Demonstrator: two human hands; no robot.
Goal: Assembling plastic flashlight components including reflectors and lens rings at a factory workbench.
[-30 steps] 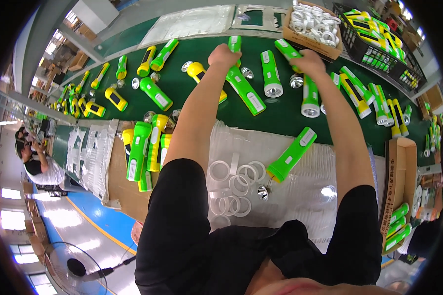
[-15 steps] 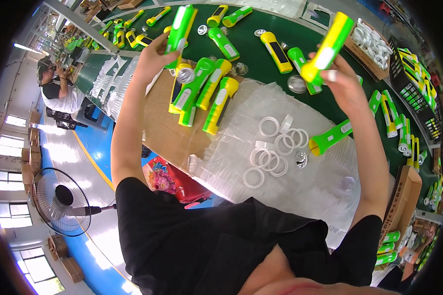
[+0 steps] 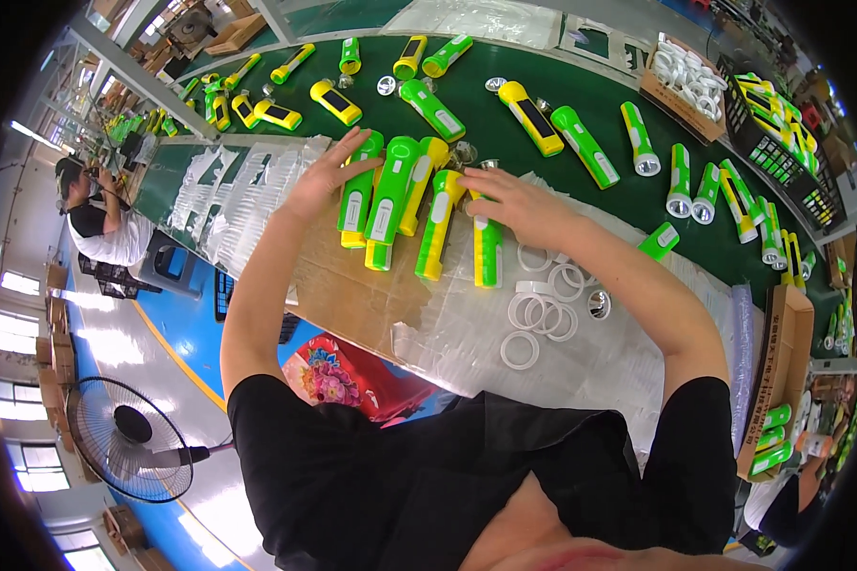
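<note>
My left hand (image 3: pixel 326 183) has its fingers spread and resting on the upper part of a green flashlight (image 3: pixel 355 205), at the left end of a row. My right hand (image 3: pixel 522 206) curls over the head of a green and yellow flashlight (image 3: pixel 487 255), whose lower body shows beneath it. Between my hands lie a green flashlight (image 3: pixel 391 195) and a yellow and green one (image 3: pixel 437 228), side by side with others partly covered. White plastic rings (image 3: pixel 520 350) lie loosely grouped near my right forearm, beside a small shiny reflector cup (image 3: pixel 599 305).
More flashlights (image 3: pixel 581 145) lie across the green tabletop (image 3: pixel 490 124). At the far right are a box of white rings (image 3: pixel 687 84) and a black crate (image 3: pixel 790 171) of flashlights. An open carton (image 3: pixel 781 352) stands right. A fan (image 3: pixel 131 438) and a seated person (image 3: pixel 105 214) are left.
Both hands have come down from holding flashlights in the air to the row on the cardboard. My right hand has moved left, and its flashlight now lies at the row's right end.
</note>
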